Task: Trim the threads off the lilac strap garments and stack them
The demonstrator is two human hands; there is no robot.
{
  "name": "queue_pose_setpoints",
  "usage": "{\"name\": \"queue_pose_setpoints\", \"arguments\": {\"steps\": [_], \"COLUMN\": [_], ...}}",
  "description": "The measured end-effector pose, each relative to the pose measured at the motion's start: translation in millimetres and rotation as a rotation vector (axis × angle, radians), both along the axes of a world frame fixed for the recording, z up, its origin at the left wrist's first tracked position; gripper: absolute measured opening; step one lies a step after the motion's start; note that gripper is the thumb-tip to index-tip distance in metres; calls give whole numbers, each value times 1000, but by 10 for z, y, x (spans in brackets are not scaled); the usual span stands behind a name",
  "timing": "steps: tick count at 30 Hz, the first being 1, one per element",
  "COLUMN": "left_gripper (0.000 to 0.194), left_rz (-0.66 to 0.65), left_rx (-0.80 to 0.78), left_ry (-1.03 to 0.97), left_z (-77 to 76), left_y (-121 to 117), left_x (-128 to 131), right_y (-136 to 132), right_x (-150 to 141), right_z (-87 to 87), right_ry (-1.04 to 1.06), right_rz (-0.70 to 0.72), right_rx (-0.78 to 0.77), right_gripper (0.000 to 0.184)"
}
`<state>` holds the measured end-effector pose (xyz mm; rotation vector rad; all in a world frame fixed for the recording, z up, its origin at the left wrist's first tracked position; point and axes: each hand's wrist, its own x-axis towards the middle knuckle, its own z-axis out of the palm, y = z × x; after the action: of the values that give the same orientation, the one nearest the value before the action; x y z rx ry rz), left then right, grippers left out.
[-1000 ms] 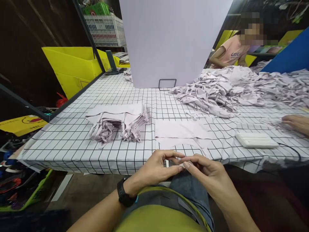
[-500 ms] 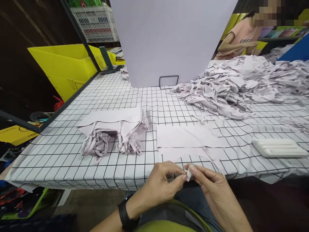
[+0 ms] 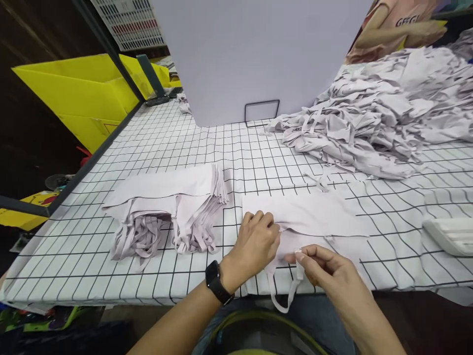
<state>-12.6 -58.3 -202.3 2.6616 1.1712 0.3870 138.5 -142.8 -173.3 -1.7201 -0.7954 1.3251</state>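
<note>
Left hand [image 3: 256, 241], wearing a black square-faced watch [image 3: 218, 282] at the wrist: knuckles up, fingers bent down on the left part of a flat, pale pinkish-white fabric piece [image 3: 321, 212]; the cloth wrinkles beside it, but cannot tell whether the fingertips grip. Right hand [image 3: 334, 271]: thumb and forefinger pinched on a narrow pale fabric strap [image 3: 283, 306], which droops in a loop over the near edge of the table [image 3: 254, 155]. Hands apart, close to each other. Fabric piece lies in the near middle of the table, on a white cloth with black grid lines. Left of it, separate, a layered stack of pale folded fabric pieces [image 3: 158, 185], straps bunched at its near side. Far right, a large loose heap of crumpled pale fabric [image 3: 369, 118]. Near right, a white ridged slab [image 3: 453, 236], cut by the frame edge. Far middle, an upright pale lilac board [image 3: 258, 59]; black wire frame [image 3: 262, 103] at its foot. Far left, a yellow angular bin [image 3: 74, 96]. Beyond the heap, a co-worker in a pink shirt [image 3: 402, 19].
</note>
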Motion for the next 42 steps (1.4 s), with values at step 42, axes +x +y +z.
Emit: {"name": "queue_pose_setpoints", "arguments": {"steps": [42], "left_gripper": [23], "left_rz": [-98], "left_rx": [243], "left_ry": [-189], "left_z": [-166], "left_y": [24], "left_x": [5], "right_y": [511], "right_x": [30], "right_z": [-208], "right_ry": [100], "right_rz": [-17], "right_rx": [-246], "right_gripper": [33]}}
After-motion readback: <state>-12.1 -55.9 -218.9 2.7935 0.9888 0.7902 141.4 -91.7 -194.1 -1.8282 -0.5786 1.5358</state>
